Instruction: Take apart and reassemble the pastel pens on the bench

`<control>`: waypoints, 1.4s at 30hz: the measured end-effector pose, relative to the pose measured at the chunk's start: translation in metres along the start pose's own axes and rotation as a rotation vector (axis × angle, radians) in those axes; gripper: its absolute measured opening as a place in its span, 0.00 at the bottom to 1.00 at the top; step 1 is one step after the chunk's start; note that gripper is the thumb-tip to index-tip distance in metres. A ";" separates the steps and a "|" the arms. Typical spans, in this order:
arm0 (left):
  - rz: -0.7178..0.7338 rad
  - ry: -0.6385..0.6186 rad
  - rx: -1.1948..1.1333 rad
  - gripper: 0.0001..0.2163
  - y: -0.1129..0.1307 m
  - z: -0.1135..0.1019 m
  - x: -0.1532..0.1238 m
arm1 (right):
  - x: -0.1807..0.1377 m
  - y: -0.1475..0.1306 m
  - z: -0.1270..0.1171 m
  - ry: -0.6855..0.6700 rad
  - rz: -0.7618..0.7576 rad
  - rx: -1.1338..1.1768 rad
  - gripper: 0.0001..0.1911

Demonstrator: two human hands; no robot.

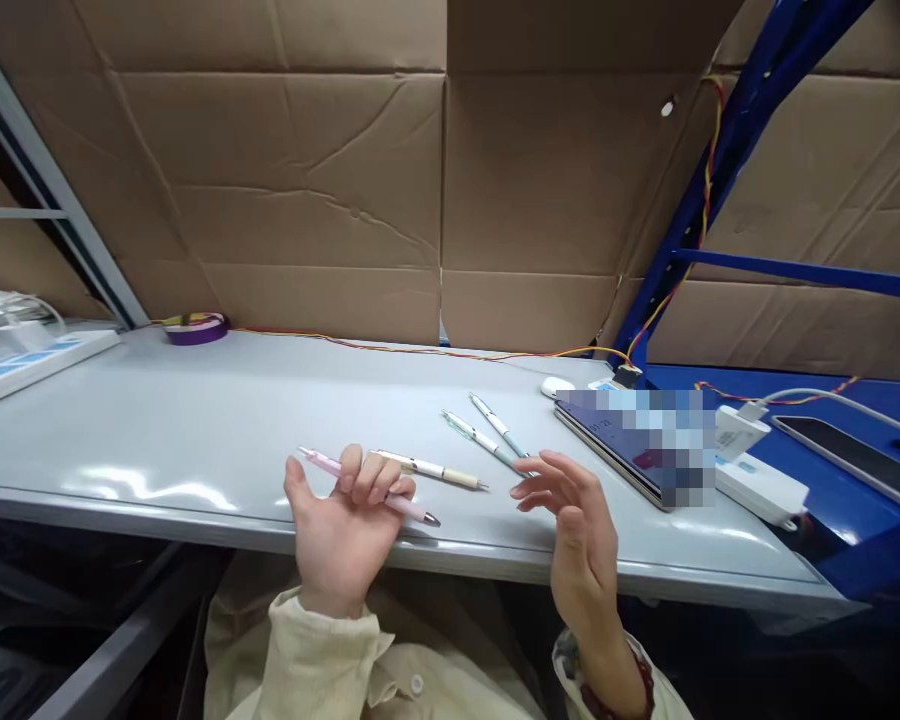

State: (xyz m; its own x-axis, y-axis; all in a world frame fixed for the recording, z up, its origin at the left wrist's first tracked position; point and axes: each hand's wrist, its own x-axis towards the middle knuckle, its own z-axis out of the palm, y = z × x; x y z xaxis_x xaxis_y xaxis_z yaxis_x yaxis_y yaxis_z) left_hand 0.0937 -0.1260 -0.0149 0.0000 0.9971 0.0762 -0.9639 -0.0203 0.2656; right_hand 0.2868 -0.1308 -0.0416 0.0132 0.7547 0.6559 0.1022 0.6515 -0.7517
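My left hand [352, 530], palm up at the table's front edge, has its fingers curled over a pink pen [322, 461] whose dark tip points right; the thumb stands apart. Just behind that hand, a white and cream pen [439, 472] lies on the table. My right hand [577, 530] is raised near the front edge with fingers loosely bent and apart, holding nothing. Beyond its fingertips lie two more pens, one white and green [480, 437] and one white and blue-grey [497, 420]; their near ends are partly hidden by the fingers.
On the right a phone [607, 450], partly blurred out, leans by a white power strip [765, 490] with a plugged-in charger [739, 432]. Another phone [847, 455] lies on the blue surface. Purple tape [197, 330] and thin wires [390, 348] run along the cardboard wall [307, 180].
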 end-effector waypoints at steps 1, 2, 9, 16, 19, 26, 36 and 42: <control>0.025 0.005 -0.010 0.24 0.000 -0.001 0.000 | 0.001 0.000 0.000 -0.024 0.010 -0.018 0.16; 0.042 0.010 -0.018 0.24 0.000 -0.002 -0.001 | 0.001 -0.001 0.000 -0.051 0.016 -0.041 0.15; 0.120 0.079 -0.001 0.26 0.001 -0.008 -0.001 | 0.004 -0.001 0.001 -0.143 0.039 -0.177 0.10; 0.156 0.130 0.056 0.27 0.000 -0.007 -0.001 | 0.006 -0.004 0.003 -0.198 0.031 -0.249 0.09; 0.144 0.129 0.019 0.26 0.000 -0.007 -0.002 | 0.006 -0.005 0.003 -0.211 0.041 -0.253 0.09; 0.159 0.139 0.004 0.25 -0.001 -0.007 -0.001 | 0.006 -0.005 0.003 -0.256 0.053 -0.267 0.09; 0.186 0.036 0.053 0.24 -0.002 -0.012 -0.001 | 0.009 -0.008 0.006 -0.433 0.000 -0.380 0.13; 0.130 -0.001 0.065 0.24 -0.017 -0.001 -0.007 | 0.006 -0.006 0.012 -0.498 -0.221 -0.191 0.14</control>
State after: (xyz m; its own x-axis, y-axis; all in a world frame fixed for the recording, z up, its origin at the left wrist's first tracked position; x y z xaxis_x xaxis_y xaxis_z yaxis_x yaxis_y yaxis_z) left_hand 0.1102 -0.1329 -0.0205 -0.1229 0.9857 0.1151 -0.9365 -0.1536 0.3153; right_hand 0.2747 -0.1298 -0.0338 -0.4944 0.5775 0.6497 0.2280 0.8074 -0.5441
